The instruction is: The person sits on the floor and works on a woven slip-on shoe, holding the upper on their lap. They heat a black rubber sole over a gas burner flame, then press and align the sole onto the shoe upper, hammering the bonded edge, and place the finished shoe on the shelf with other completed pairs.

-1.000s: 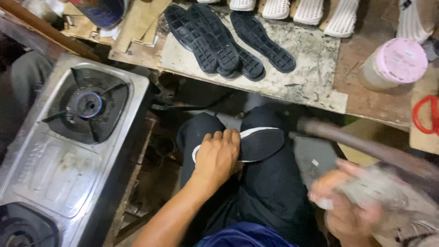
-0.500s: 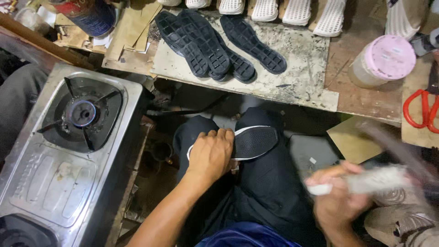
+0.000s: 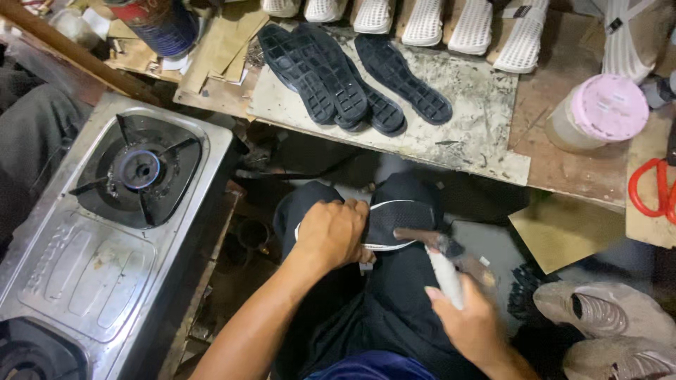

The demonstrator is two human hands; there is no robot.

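Black sole under left hand

Cluttered workshop, dim light. Steel gas stove at left, two burners. Worn wooden workbench across the top, a stained board along its front edge. Cardboard scraps at the bench's left end. Dark floor under the bench, cardboard sheet lying lower right.

Shoemaking workshop: 4 black outsoles on stained workbench, row of white shoe uppers, glue tub with pink lid, gas stove, red-handled scissors.
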